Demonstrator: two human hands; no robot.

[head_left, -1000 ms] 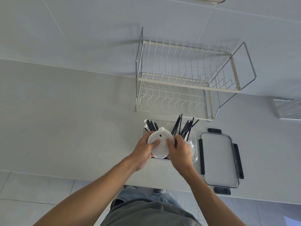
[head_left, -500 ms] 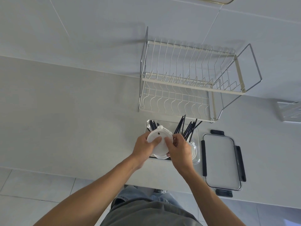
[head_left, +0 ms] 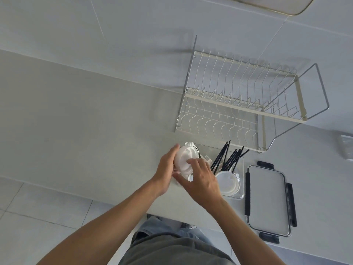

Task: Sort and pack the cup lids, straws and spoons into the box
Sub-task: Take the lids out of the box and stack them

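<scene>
A clear plastic box [head_left: 241, 196] sits on the counter in front of me. Inside it lean several black straws [head_left: 228, 158], and a white cup lid [head_left: 227, 183] lies flat at its near right. Over the box's left end both hands hold a stack of white cup lids [head_left: 183, 159]. My left hand [head_left: 165, 168] cups the stack from the left. My right hand [head_left: 200, 180] presses on it from the right and near side, fingers on top. Spoons are hard to make out; pale shapes show behind my right hand.
The box's lid [head_left: 267, 199], clear with black clips, lies flat to the right of the box. A white wire dish rack [head_left: 238, 104] stands just behind the box against the tiled wall. The counter edge runs close to my body.
The stack of lids moved left and tilted, and my right hand shifted to cover it. A flat lid in the box's right part has come into sight.
</scene>
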